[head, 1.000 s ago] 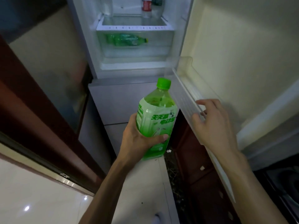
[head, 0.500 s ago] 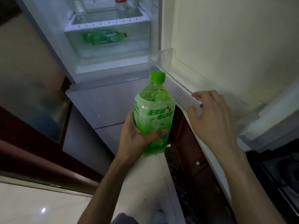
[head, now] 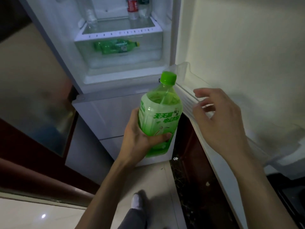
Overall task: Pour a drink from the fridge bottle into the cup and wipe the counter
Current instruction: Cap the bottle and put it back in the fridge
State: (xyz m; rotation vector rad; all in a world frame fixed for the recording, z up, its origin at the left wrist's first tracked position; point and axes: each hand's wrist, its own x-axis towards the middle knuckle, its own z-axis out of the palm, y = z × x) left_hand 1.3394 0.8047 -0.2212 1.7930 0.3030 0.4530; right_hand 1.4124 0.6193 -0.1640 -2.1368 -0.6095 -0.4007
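My left hand [head: 140,138] grips a large green drink bottle [head: 158,116] with a green cap and a green label, held upright in front of the open fridge [head: 115,75]. The bottle is about three quarters full. My right hand [head: 219,119] is open, fingers spread, resting against the inner edge of the open fridge door [head: 239,55] beside the bottle. No cup and no counter are in sight.
Inside the fridge a second green bottle [head: 117,46] lies in a clear drawer, and a red-labelled bottle [head: 132,5] and clear bottles stand on the shelf above. A dark wooden cabinet edge [head: 33,162] runs at the left. My foot [head: 137,201] stands on pale floor tiles.
The view has tilted down and drifted, showing more fridge interior and my foot. The bottle stays in my left hand; my right hand's fingers have spread on the door edge.
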